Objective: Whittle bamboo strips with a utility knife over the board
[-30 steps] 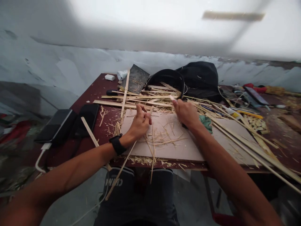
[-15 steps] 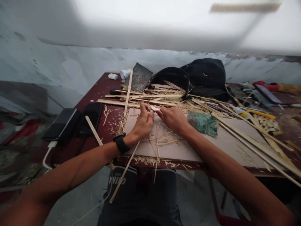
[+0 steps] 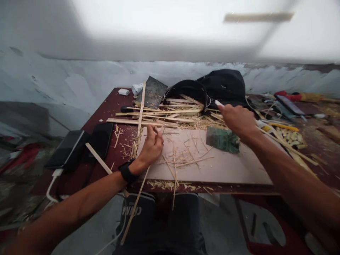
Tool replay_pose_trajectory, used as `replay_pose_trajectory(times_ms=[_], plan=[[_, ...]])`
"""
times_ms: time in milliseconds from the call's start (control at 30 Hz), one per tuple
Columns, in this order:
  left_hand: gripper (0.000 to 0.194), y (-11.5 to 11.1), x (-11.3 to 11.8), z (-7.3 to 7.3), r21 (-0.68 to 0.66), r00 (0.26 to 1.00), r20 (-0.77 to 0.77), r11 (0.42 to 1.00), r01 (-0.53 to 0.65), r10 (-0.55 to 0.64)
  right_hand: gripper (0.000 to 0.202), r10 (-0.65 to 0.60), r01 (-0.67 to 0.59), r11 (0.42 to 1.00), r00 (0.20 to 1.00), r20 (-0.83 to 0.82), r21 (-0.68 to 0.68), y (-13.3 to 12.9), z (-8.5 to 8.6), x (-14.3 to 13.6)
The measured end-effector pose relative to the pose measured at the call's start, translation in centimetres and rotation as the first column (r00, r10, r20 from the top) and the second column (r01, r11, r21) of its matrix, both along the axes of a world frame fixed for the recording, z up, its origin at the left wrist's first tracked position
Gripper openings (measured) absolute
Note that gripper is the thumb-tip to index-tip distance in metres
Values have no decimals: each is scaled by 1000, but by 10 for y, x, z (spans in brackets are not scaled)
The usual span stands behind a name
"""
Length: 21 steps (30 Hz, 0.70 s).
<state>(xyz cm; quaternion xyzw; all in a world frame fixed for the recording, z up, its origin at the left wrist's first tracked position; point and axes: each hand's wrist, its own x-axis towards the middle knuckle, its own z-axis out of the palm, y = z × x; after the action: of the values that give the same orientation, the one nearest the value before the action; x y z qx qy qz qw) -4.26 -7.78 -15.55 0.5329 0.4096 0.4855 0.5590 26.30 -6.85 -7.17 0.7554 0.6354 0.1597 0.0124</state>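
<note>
My left hand [image 3: 152,145], with a black watch on its wrist, is closed around a thin bamboo strip [image 3: 136,203]. A short end of the strip sticks up past the fingertips, and the long end slants down over the table's front edge toward my legs. My right hand [image 3: 237,119] is raised to the right, well apart from the strip, closed around a knife. Only the knife's pale blade [image 3: 219,103] shows; its handle is hidden in the fist. Under my left hand lies a light board [image 3: 196,173] strewn with thin shavings. A crumpled green piece [image 3: 223,139] lies on it below my right hand.
Bamboo strips [image 3: 170,112] and shavings pile up behind the board, near a black bag [image 3: 225,86]. A power bank [image 3: 67,148] and a black phone [image 3: 101,139] lie at the left. Cables, a yellow cutter [image 3: 285,126] and longer strips crowd the right.
My right hand has moved away from my left, up and to the right, with the knife in it. My left hand still holds the strip, slightly lower and further left in view.
</note>
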Motion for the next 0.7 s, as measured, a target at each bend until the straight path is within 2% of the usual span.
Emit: replay_pose_trajectory(times_ms=[33, 100, 167, 300, 433, 533, 633, 700], plan=[[27, -1, 0, 1, -12, 1000, -6, 1000, 12, -12, 75, -58, 56, 996, 998, 30, 65, -3, 4, 20], [26, -1, 1, 5, -26, 999, -38, 999, 34, -35, 74, -11, 10, 999, 1000, 22, 44, -10, 3, 43], [25, -1, 3, 8, -34, 996, -71, 998, 43, -46, 68, 95, -95, 995, 995, -29, 15, -17, -5, 44], [24, -4, 4, 13, -51, 989, -86, 992, 118, -123, 53, 302, -298, 953, 924, -232, 53, -17, -24, 3], [25, -7, 1, 13, -8, 975, -137, 984, 177, -176, 41, 422, -431, 899, 796, -435, 82, -4, -25, -44], [33, -8, 0, 12, 31, 976, -159, 987, 156, -149, 37, 547, -574, 807, 634, -546, 141, 9, -27, -65], [41, -7, 0, 15, -2, 984, -128, 992, 123, -123, 30, 667, -737, 647, 423, -613, 196, 19, -37, -74], [48, -5, 0, 22, -80, 988, -68, 987, 136, -141, 24, 707, -813, 552, 339, -621, 184, 22, -45, -74]])
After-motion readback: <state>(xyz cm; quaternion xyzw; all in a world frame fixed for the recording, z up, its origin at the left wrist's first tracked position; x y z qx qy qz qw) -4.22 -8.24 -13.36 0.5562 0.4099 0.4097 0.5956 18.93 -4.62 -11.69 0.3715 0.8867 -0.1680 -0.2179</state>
